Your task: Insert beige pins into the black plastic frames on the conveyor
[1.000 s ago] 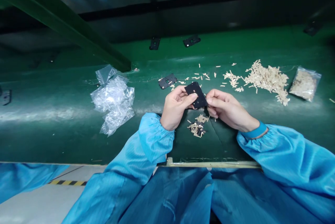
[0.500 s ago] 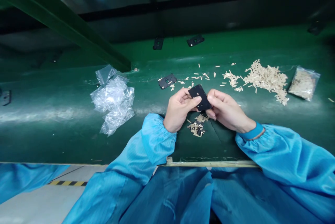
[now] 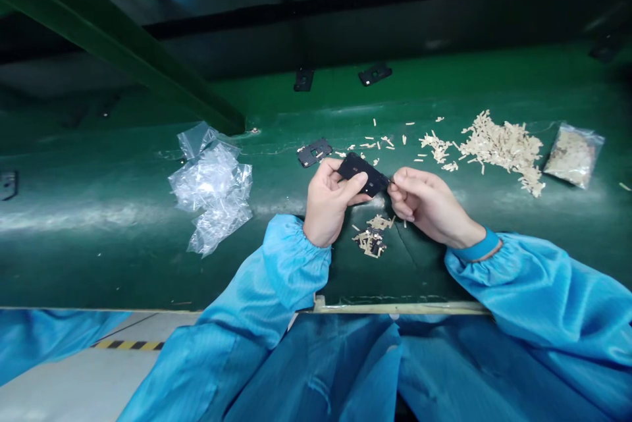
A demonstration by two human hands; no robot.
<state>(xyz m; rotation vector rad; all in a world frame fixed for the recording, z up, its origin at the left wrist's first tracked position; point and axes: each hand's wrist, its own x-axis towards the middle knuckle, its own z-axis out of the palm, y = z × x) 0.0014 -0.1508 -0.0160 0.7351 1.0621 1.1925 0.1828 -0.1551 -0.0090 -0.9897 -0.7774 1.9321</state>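
Now black bracket (image 3: 363,173) pinched betw. left hand (image 3: 328,206) & right hand (image 3: 427,201).

Black plate (image 3: 363,175) partly behind fingers (image 3: 354,186)

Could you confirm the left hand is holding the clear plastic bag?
No, the left hand holds a black plate, and the clear plastic bag lies apart from it.

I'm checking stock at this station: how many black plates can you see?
6 black plates: one in the left hand, one on the green belt, one and one farther up, one dim at upper right, one at the left edge. The beige strips may hide more.
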